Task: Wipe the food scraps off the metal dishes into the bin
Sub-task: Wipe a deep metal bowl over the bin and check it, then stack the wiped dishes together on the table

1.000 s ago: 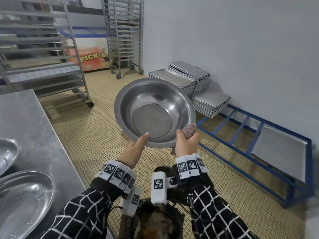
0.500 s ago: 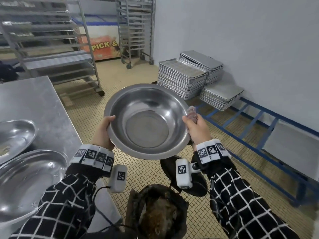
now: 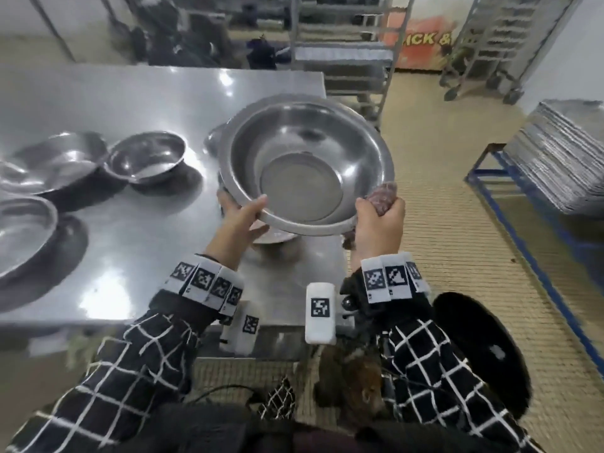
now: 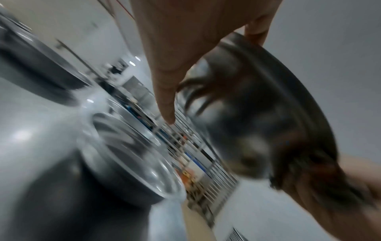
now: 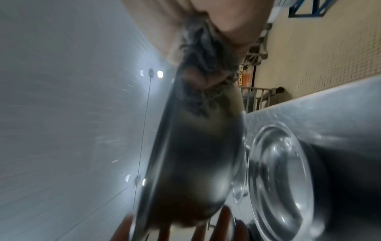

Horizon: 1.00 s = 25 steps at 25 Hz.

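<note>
I hold a large, clean-looking metal bowl (image 3: 305, 165) tilted towards me over the right end of the steel table (image 3: 130, 250). My left hand (image 3: 248, 214) grips its near rim, thumb inside and fingers underneath. At the rim's right side, my right hand (image 3: 376, 220) clutches a crumpled pinkish-grey cloth (image 3: 384, 194). The left wrist view shows the bowl's underside (image 4: 257, 114) above another bowl (image 4: 128, 154) standing on the table. In the right wrist view the cloth (image 5: 206, 65) is pressed against the bowl (image 5: 195, 154). The bin (image 3: 353, 384), holding brown scraps, stands at my feet, partly hidden by my right sleeve.
More metal bowls stand on the table's left half: a small one (image 3: 145, 161), a wider one (image 3: 55, 165) and one at the edge (image 3: 23, 237). A black lid (image 3: 480, 351) lies on the tiled floor. Stacked trays (image 3: 565, 158) sit right, and wheeled racks (image 3: 343, 44) stand behind.
I have turned left from the floor and tray stacks to face the table. The bowl has travelled with both hands from above the bin to over the table's right end.
</note>
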Each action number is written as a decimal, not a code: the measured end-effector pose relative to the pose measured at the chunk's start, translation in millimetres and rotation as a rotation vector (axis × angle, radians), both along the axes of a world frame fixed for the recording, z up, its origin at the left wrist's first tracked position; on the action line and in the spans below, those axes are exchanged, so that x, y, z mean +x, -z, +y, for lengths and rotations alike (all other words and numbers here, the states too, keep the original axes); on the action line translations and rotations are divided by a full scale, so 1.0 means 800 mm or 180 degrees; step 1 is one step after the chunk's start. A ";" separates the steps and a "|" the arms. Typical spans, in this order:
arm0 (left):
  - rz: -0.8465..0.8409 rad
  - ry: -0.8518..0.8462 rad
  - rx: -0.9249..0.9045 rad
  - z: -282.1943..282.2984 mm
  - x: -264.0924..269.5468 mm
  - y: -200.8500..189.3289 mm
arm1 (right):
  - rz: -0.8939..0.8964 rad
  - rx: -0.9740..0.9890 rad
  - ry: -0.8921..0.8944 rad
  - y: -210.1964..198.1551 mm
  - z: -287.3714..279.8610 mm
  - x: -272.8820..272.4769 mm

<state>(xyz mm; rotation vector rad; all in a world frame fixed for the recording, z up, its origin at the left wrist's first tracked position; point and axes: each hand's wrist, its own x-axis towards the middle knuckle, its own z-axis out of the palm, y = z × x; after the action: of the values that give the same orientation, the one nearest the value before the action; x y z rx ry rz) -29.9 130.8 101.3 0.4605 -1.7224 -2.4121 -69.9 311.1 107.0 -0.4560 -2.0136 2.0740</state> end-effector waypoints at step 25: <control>-0.0852 -0.0505 -0.2527 -0.402 0.158 0.114 | -0.0509 0.1108 -0.1268 0.116 -0.311 0.089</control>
<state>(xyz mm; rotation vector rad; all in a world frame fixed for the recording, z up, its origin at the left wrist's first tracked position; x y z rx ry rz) 96.8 -190.4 9.9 0.7644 -2.4316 -1.4232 1.4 62.3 14.6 -0.1695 -2.6781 1.8633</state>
